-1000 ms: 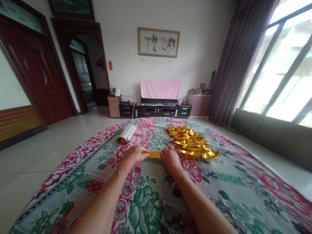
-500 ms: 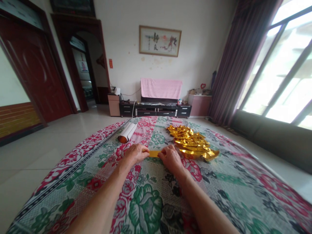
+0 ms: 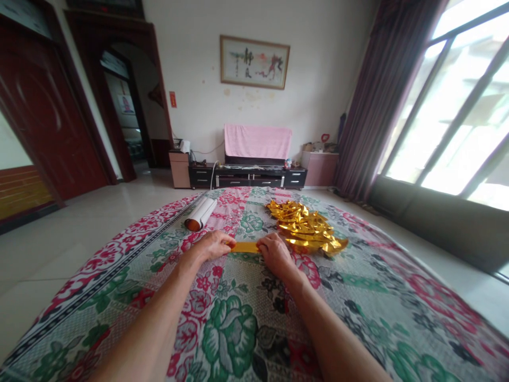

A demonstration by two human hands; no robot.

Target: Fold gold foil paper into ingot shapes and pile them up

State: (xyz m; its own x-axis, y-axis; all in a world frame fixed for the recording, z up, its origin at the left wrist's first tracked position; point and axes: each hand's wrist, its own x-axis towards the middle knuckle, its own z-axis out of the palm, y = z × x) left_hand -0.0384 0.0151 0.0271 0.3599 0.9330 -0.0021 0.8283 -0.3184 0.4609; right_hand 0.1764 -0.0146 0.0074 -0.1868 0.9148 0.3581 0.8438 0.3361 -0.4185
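A flat strip of gold foil paper (image 3: 245, 247) stretches between my two hands, low over the flowered cloth. My left hand (image 3: 213, 245) pinches its left end with closed fingers. The right end is gripped by my right hand (image 3: 275, 254), fingers bent over it. Just beyond my right hand lies a heap of folded, shiny gold foil pieces (image 3: 306, 228). Past my left hand rests a rolled sheet (image 3: 202, 213), white outside and gold-brown inside.
The flowered cloth (image 3: 230, 334) covers a bed-like or table-like surface with a rounded far edge. Beyond it stand a low black cabinet (image 3: 234, 178) and a pink cloth (image 3: 257, 141) draped over something. A window (image 3: 457, 122) with a purple curtain (image 3: 384, 101) is at the right.
My hands have moved slightly apart, so more of the gold strip shows between them. The whole view has shifted a little, with the room sliding left.
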